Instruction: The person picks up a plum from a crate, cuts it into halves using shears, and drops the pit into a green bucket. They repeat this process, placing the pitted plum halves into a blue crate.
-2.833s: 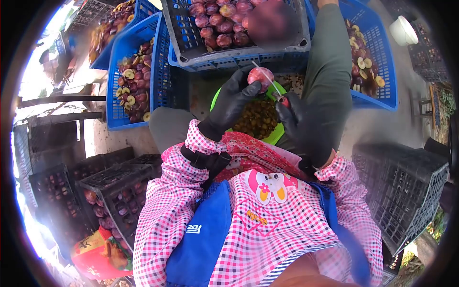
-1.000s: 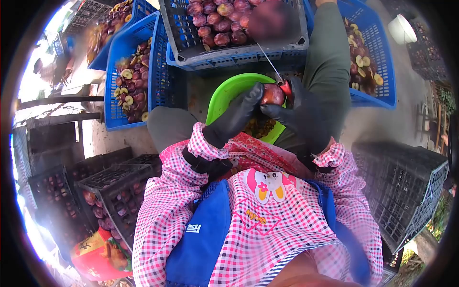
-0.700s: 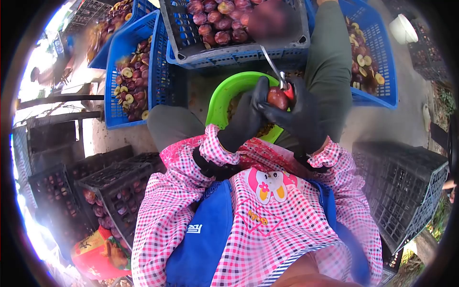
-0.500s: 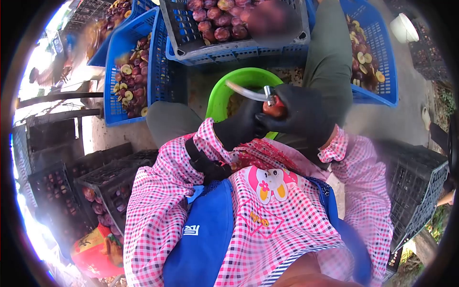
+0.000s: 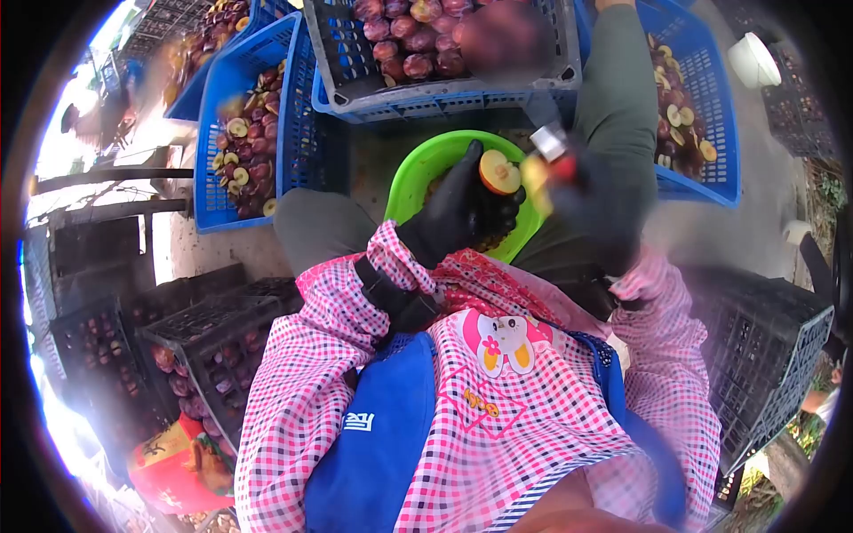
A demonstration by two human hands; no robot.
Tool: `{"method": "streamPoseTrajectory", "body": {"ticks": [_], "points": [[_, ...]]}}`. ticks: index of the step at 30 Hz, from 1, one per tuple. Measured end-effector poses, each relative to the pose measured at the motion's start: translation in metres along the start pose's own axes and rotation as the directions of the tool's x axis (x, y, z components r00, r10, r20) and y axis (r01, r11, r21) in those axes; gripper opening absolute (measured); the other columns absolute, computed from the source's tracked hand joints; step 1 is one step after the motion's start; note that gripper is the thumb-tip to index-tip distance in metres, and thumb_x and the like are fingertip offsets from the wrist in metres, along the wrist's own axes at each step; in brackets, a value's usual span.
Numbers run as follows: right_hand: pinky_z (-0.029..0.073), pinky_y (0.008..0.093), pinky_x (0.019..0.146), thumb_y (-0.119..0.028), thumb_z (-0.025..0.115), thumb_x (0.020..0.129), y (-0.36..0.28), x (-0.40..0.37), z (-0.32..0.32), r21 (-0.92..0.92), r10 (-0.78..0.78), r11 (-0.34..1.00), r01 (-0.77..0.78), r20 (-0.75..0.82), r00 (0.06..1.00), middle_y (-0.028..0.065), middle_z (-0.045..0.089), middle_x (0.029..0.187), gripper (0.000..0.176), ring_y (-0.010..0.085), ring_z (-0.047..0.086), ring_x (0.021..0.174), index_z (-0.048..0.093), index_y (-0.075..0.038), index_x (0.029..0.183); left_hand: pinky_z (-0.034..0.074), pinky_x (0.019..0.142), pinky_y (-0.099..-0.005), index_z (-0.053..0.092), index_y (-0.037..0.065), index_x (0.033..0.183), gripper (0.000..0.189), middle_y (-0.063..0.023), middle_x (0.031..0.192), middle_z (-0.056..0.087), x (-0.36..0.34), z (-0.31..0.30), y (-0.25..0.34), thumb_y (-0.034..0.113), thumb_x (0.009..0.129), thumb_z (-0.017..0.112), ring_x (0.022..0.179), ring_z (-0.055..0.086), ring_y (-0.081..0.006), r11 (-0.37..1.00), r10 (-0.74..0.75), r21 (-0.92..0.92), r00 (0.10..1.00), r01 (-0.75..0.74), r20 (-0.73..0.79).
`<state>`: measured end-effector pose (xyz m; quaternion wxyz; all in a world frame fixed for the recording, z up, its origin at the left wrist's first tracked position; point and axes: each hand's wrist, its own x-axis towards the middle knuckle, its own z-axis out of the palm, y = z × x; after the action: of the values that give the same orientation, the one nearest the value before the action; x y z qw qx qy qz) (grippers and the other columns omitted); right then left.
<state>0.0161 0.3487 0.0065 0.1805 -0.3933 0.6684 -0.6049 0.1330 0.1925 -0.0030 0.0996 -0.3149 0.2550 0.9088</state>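
Observation:
My left hand (image 5: 449, 209), in a black glove, is closed around a plum half (image 5: 499, 174) with its pale cut face turned up. It hangs over the right part of a green basin (image 5: 410, 173), whose contents are mostly hidden by the hand. Close by on the right, my right hand (image 5: 600, 200), also black-gloved, is smeared by motion. At its fingers show a blurred yellow cut plum half (image 5: 537, 184) and a cutting tool's bright metal part (image 5: 548, 142). The rest of the tool cannot be made out.
A black crate of whole plums (image 5: 333, 89) stands ahead on a blue crate. Blue crates of cut plums stand at left (image 5: 206, 178) and right (image 5: 724, 133). Black crates (image 5: 764, 355) flank me; a white bucket (image 5: 753, 60) sits far right.
The red plum held between both hands is now in two halves. My hands have parted, the right one moving right and the tool swinging up and away from the left hand.

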Motion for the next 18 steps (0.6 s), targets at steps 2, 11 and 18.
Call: {"method": "streamPoseTrajectory", "body": {"ticks": [2,11,18], "points": [[0.049,0.0373,0.078,-0.038,0.078,0.074,-0.002,-0.001,0.006,-0.252,0.032,0.968,0.018,0.191,0.981,0.0147,0.059,0.091,0.06,0.0337,0.061,0.084,0.055,-0.005,0.119,0.051,0.069,-0.0284,0.055,0.007,0.115,0.055,-0.0062,0.086,0.06,-0.007,-0.003,-0.023,0.056,0.098,0.037,0.077,0.061,-0.0177,0.922,0.313,0.193,0.94,-0.335,0.136],[0.051,0.0351,0.071,-0.034,0.075,0.081,-0.047,0.02,-0.027,-0.382,0.165,0.891,-0.245,-0.231,0.959,0.0135,0.067,0.089,0.043,0.0229,0.064,0.078,0.061,-0.004,0.109,0.048,0.053,-0.0266,0.059,0.006,0.11,0.046,-0.0086,0.088,0.065,-0.042,-0.023,0.058,0.047,0.099,0.042,0.058,0.056,-0.0145,0.773,0.462,0.5,0.887,-0.392,-0.019],[0.049,0.0334,0.07,-0.035,0.072,0.084,-0.015,0.054,-0.158,-0.593,-0.359,0.802,0.065,-0.394,0.846,0.0082,0.069,0.09,0.041,0.0207,0.065,0.078,0.065,-0.007,0.113,0.051,0.079,-0.0362,0.062,0.001,0.118,0.045,-0.0177,0.108,0.066,-0.06,-0.076,0.231,0.038,0.092,0.06,0.093,0.065,-0.0244,-0.583,0.798,0.805,0.26,0.107,0.544]]}}
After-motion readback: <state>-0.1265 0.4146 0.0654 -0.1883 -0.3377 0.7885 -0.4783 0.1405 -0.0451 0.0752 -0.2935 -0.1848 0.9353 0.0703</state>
